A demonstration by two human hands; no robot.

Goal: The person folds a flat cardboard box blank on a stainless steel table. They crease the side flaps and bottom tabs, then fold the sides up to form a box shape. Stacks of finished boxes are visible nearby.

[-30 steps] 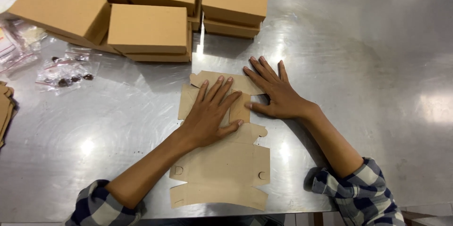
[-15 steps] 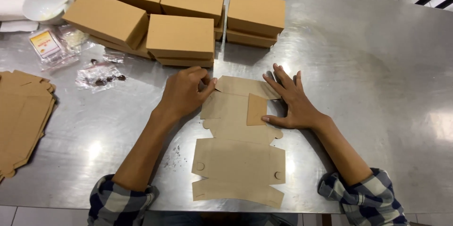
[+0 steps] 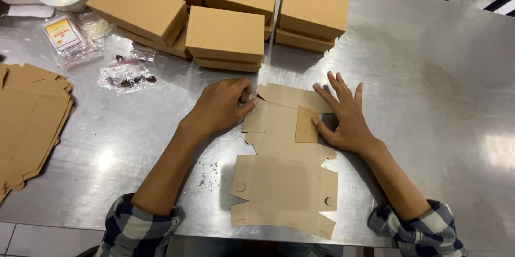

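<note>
The flat cardboard box blank lies on the steel counter. The left hand pinches its corner flap; the right hand presses open-palmed. It looks light, stiff, creasable, best handled by its edges.

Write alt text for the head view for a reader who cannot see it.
Two bare hands work a flat brown cardboard box blank on a steel table: the left hand pinches its upper left edge, and the right hand lies flat, pressing a folded-in flap. Finished boxes are stacked behind, more flat blanks lie far left.
</note>
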